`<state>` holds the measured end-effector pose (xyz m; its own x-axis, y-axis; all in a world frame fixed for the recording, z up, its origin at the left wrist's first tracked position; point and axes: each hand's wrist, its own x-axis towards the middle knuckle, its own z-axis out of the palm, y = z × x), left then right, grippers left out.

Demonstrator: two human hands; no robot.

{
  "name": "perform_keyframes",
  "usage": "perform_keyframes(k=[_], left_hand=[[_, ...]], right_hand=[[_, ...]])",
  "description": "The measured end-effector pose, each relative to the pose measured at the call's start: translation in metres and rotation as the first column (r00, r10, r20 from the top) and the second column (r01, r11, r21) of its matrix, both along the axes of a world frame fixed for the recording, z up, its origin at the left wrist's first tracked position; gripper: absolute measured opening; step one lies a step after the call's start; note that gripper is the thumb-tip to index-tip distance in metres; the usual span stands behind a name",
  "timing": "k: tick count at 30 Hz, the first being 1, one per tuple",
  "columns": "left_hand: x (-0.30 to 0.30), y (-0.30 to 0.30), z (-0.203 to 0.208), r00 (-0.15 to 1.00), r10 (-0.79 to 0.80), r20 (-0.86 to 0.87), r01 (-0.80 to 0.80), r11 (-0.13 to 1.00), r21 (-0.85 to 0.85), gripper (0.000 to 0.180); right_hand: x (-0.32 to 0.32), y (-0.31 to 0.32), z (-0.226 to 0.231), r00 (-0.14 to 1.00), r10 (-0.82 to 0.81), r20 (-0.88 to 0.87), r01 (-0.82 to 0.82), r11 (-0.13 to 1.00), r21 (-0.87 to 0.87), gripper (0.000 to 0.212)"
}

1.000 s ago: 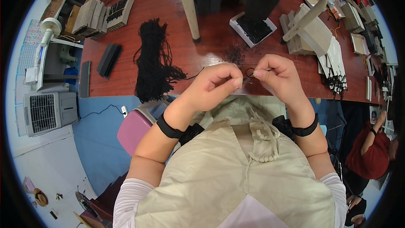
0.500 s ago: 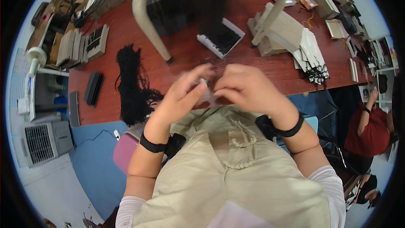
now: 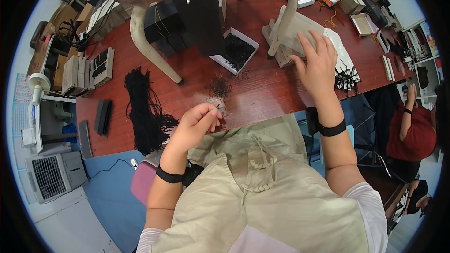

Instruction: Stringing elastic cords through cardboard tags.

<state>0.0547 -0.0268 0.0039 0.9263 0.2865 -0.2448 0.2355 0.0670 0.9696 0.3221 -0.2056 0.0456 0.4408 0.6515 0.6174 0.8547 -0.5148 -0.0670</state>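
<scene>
My left hand (image 3: 196, 122) is closed in a pinch at the table's near edge. Something thin and dark shows by its fingertips, too small to name. Beyond it lies a scatter of tiny black bits (image 3: 219, 89). My right hand (image 3: 318, 63) is open, fingers spread, above a stack of grey boards (image 3: 293, 37); I cannot tell whether it touches them. Beside that stack are white cards (image 3: 338, 49) with black cords (image 3: 347, 78) at their near end. To the left of my left hand lies a long bundle of black cords (image 3: 143, 107).
A white tray (image 3: 248, 58) of small black pieces stands mid-table. Pale curved legs (image 3: 147, 42) of a stand rise beside a dark upright panel (image 3: 197, 14). Grey board stacks (image 3: 72, 72) sit at the left. A person in a red top (image 3: 415, 131) is at the right.
My hands were together over a small, blurred thing at the table edge. Now my right hand has moved right and away to the board stack, while my left has dropped slightly toward me.
</scene>
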Motion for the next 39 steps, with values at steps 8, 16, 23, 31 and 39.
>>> perform_keyframes(k=[8, 16, 23, 31, 39], left_hand=[[-0.009, -0.003, 0.005, 0.995, 0.094, 0.026, -0.09, 0.988, -0.122, 0.017], [-0.01, -0.003, 0.016, 0.963, 0.268, -0.009, -0.265, 0.947, -0.182, 0.017], [-0.017, 0.006, 0.008, 0.947, 0.318, 0.039, -0.305, 0.933, -0.193, 0.016], [-0.012, 0.004, 0.032, 0.925, 0.377, 0.042, -0.369, 0.92, -0.131, 0.016], [-0.012, 0.009, 0.041, 0.941, 0.291, 0.171, -0.284, 0.957, -0.064, 0.018]], right_hand=[[-0.002, -0.008, -0.024, 0.986, -0.081, 0.149, 0.088, 0.995, -0.042, 0.052], [0.012, 0.005, -0.015, 0.998, 0.064, 0.018, -0.066, 0.98, 0.189, 0.012], [0.01, 0.006, -0.015, 0.98, 0.104, 0.169, -0.129, 0.981, 0.146, 0.015], [0.018, 0.021, 0.001, 0.998, -0.058, -0.022, 0.06, 0.993, 0.101, 0.021], [0.013, -0.012, 0.069, 0.471, 0.675, -0.568, 0.129, 0.584, 0.802, 0.011]])
